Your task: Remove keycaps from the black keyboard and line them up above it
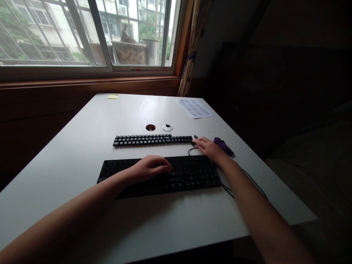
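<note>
A black keyboard [178,185] lies across the white table in front of me, its left part looking bare of keycaps. Behind it stand rows of loose black keycaps [143,139]. My left hand [151,168] is over the keyboard, fingers curled and tips together; what they hold, if anything, is hidden. At the right end of the rows, my right hand [207,147] has its fingertips closed on a small dark keycap [193,142]. Just beyond those fingertips is another small dark piece [195,136].
A purple cloth [223,146] lies beside my right hand. A black cable [254,181] runs under my right forearm. Farther back are a round hole [150,127], a round cover [167,127], printed papers [195,108] and a yellow note [112,96]. A window [132,33] stands beyond the table.
</note>
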Demonstrator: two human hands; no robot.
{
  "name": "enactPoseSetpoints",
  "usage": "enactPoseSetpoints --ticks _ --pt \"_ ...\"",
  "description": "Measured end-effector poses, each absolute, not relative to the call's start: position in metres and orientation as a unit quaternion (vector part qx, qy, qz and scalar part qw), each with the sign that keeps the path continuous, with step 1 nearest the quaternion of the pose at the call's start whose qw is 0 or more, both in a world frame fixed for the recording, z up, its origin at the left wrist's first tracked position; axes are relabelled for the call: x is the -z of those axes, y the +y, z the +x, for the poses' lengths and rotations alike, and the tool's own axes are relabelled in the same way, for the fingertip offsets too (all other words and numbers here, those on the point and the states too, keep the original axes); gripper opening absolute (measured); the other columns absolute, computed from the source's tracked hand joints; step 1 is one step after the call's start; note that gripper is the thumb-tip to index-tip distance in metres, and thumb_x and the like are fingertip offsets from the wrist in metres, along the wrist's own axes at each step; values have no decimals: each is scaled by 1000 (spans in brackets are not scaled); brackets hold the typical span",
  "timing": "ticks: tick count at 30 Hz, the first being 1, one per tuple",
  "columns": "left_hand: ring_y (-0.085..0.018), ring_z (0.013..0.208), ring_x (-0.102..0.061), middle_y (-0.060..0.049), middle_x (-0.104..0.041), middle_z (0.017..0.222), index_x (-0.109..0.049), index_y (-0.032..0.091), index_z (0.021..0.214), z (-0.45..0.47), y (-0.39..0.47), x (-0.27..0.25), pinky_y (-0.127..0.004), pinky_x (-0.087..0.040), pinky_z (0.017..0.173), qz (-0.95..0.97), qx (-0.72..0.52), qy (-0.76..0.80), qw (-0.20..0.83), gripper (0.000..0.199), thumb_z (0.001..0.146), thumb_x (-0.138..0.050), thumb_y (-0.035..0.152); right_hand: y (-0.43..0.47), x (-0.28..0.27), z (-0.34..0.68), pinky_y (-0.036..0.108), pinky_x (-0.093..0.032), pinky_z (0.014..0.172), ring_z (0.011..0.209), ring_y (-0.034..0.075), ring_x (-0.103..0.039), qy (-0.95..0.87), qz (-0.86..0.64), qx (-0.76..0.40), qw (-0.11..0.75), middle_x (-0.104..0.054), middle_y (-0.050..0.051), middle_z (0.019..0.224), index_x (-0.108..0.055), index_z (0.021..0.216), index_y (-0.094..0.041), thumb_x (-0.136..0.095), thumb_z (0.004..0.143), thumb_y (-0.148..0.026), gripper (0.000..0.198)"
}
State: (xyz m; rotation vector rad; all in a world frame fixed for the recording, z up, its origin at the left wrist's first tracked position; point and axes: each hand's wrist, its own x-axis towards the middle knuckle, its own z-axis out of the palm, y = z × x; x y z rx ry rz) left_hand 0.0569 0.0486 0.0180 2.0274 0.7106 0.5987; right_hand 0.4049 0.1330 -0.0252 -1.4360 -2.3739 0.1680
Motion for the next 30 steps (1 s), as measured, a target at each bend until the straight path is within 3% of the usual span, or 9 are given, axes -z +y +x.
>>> enactPoseSetpoints --ticks 25,30 --pt "-17 90 -66 -6 -73 96 -70 16 100 57 49 -18 -25 -49 82 817 -242 287 437 26 96 -52 35 132 23 404 36 -52 95 109 22 -63 -842 -505 -54 179 -62 5 122 -61 129 -31 -45 94 -25 39" --pt "-16 91 -66 -6 -73 96 -70 16 100 57 48 -19 -25 -49 82 816 -241 290 437 24 96 -53 33 129 19 403 36 -53 92 101 23 -65 -835 -523 -18 168 -61 6 119 -56 135 -30 -45 94 -28 42"
